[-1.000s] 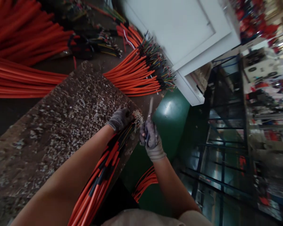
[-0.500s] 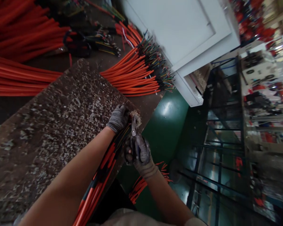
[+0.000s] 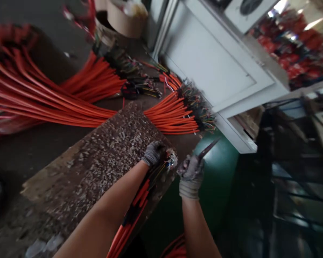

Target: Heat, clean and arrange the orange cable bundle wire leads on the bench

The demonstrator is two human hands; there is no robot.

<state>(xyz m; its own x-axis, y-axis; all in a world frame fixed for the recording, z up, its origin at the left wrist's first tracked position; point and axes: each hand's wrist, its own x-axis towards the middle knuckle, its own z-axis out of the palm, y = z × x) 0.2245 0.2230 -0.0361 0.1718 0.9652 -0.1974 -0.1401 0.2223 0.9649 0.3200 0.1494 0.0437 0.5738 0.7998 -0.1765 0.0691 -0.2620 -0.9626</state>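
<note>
My left hand (image 3: 153, 153), in a grey glove, is closed round the wire ends of an orange cable bundle (image 3: 129, 222) at the edge of a brown board (image 3: 97, 157). Just right of its fingers, the frayed wire tips (image 3: 171, 159) fan out. To the right, over the green floor, my gloved right hand (image 3: 191, 173) grips scissors (image 3: 208, 148) whose blades point up and right, apart from the wires. The scissors' handles are mostly hidden by the glove.
Small pale scraps cover the board. Behind it lie more orange cables (image 3: 172, 114) with stripped ends. A white cabinet (image 3: 215, 57) stands at the upper right, and a round tub (image 3: 126, 21) at the top. Green floor (image 3: 218, 179) shows at the right.
My right hand has moved right, away from the wire tips, and the scissors now point up and right. The frayed tips are exposed. The view has shifted, showing more cables at the left.
</note>
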